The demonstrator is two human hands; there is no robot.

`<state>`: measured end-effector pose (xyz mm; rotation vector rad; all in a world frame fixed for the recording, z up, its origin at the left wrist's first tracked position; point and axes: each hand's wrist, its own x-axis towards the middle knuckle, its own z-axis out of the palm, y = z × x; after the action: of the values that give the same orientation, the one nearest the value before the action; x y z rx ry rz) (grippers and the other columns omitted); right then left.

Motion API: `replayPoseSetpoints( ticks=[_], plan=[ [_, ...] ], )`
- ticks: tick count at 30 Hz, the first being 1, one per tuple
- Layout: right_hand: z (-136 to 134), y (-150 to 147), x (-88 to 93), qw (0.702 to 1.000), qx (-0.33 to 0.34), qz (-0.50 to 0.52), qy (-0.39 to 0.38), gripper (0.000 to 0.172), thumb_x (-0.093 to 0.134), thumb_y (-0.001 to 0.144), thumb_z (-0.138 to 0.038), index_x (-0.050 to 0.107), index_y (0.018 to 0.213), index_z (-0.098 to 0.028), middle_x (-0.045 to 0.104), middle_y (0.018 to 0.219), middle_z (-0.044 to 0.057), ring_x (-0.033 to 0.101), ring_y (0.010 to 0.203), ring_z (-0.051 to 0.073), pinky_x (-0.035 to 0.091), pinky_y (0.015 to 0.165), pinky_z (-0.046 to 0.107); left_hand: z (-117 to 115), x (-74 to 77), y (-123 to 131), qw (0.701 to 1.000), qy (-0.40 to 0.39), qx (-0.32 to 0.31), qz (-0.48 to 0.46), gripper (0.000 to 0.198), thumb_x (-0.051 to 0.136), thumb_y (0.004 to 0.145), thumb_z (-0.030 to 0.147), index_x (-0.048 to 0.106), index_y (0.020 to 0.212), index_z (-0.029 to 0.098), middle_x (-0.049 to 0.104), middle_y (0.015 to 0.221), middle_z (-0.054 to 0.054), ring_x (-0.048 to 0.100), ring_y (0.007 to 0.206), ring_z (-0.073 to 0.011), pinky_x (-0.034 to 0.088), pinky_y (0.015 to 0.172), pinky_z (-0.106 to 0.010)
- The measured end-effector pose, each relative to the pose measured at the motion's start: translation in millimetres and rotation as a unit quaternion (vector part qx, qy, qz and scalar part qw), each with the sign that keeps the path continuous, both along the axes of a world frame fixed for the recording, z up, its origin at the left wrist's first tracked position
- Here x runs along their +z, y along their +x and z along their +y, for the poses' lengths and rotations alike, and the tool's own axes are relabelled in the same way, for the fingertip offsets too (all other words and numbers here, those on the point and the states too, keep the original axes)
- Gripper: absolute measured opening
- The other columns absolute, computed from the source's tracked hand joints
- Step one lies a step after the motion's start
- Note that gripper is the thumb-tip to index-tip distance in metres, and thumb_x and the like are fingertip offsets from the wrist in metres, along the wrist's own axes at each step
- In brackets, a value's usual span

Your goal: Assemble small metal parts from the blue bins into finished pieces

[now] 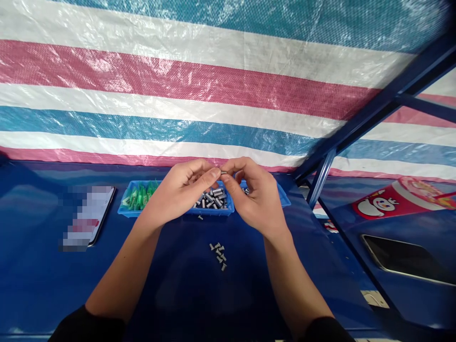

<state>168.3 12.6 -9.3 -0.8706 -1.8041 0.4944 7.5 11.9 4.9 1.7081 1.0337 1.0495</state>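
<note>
Both hands meet above a blue tray (213, 212) on the blue table. My left hand (180, 190) and my right hand (254, 194) pinch one small grey metal piece (223, 172) between their fingertips. The tray holds many small grey-and-black pieces (213, 198) in the middle and green parts (138, 195) at its left end. A small pile of several grey pieces (218, 252) lies on the table in front of the tray, between my forearms.
A phone (89, 214) lies face up at the left of the table. A striped tarp (178, 80) hangs behind. A dark blue metal frame (359, 124) slants down at right. Beyond it sit a second phone (406, 259) and a red printed cup (395, 195).
</note>
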Motion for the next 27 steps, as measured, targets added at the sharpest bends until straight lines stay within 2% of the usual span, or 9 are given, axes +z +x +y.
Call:
replayPoseSetpoints(
  ticks=[4,8,10,13,19,23,27],
  plan=[
    [0.2,-2.2,-0.6,0.999,0.019,0.027,-0.006,0.011,0.054,0.082,-0.009,0.057,0.085,-0.02,0.06,0.075,-0.003,0.054,0.068,0.01,0.04,0.062,0.026,0.2,-1.6,0.2,0.999,-0.005,0.001,-0.034,0.018,0.061,0.083,0.033,0.062,0.083,0.015,0.063,0.076,0.0,0.058,0.07,-0.0112,0.046,0.063,-0.021],
    [0.8,-2.8,0.4,0.99,0.043,0.088,-0.103,0.002,0.054,0.085,-0.02,0.055,0.085,-0.019,0.059,0.075,-0.001,0.054,0.068,0.011,0.04,0.062,0.027,-2.0,-3.5,-0.7,0.999,0.032,0.027,-0.033,0.013,0.063,0.081,0.026,0.061,0.089,0.016,0.064,0.076,-0.001,0.059,0.07,-0.012,0.047,0.064,-0.023],
    [0.3,-1.8,1.9,0.984,0.048,0.089,-0.146,0.011,0.051,0.088,-0.026,0.055,0.081,-0.019,0.057,0.073,-0.001,0.053,0.066,0.011,0.04,0.06,0.026,-3.6,-4.1,-0.9,0.998,0.056,0.03,-0.019,0.013,0.062,0.081,0.024,0.061,0.092,0.016,0.065,0.076,-0.001,0.059,0.069,-0.012,0.047,0.065,-0.023],
    [-0.9,-0.2,4.0,0.98,0.055,0.086,-0.169,0.019,0.048,0.089,-0.03,0.054,0.075,-0.019,0.055,0.069,-0.002,0.05,0.062,0.011,0.04,0.058,0.025,-5.9,-4.2,-0.3,0.996,0.087,0.029,-0.001,0.012,0.061,0.081,0.02,0.061,0.093,0.017,0.067,0.078,-0.001,0.06,0.071,-0.0121,0.047,0.067,-0.023],
    [-3.2,0.8,4.8,0.984,0.047,0.085,-0.147,0.014,0.052,0.088,-0.029,0.055,0.079,-0.019,0.056,0.069,-0.002,0.05,0.061,0.01,0.039,0.057,0.025,-5.5,-2.7,0.2,0.997,0.065,0.033,-0.003,0.012,0.062,0.082,0.024,0.063,0.09,0.016,0.066,0.077,-0.002,0.059,0.071,-0.0127,0.047,0.065,-0.023],
    [-4.2,1.2,4.1,0.992,0.04,0.066,-0.103,0.005,0.053,0.086,-0.022,0.056,0.084,-0.019,0.058,0.072,-0.001,0.053,0.065,0.011,0.041,0.06,0.026,-4.2,-1.8,-2.1,0.999,0.049,0.02,-0.001,0.012,0.06,0.084,0.027,0.064,0.083,0.015,0.063,0.075,-0.001,0.056,0.067,-0.0118,0.045,0.062,-0.022],
    [-5.2,2.1,4.4,0.999,-0.002,0.013,-0.041,0.005,0.054,0.085,-0.017,0.057,0.088,-0.02,0.061,0.075,-0.001,0.056,0.067,0.012,0.042,0.062,0.027,-3.8,-1.0,-3.9,0.999,0.03,0.018,0.004,0.016,0.059,0.085,0.03,0.064,0.082,0.015,0.061,0.074,-0.001,0.056,0.066,-0.0119,0.045,0.061,-0.022]
  ],
)
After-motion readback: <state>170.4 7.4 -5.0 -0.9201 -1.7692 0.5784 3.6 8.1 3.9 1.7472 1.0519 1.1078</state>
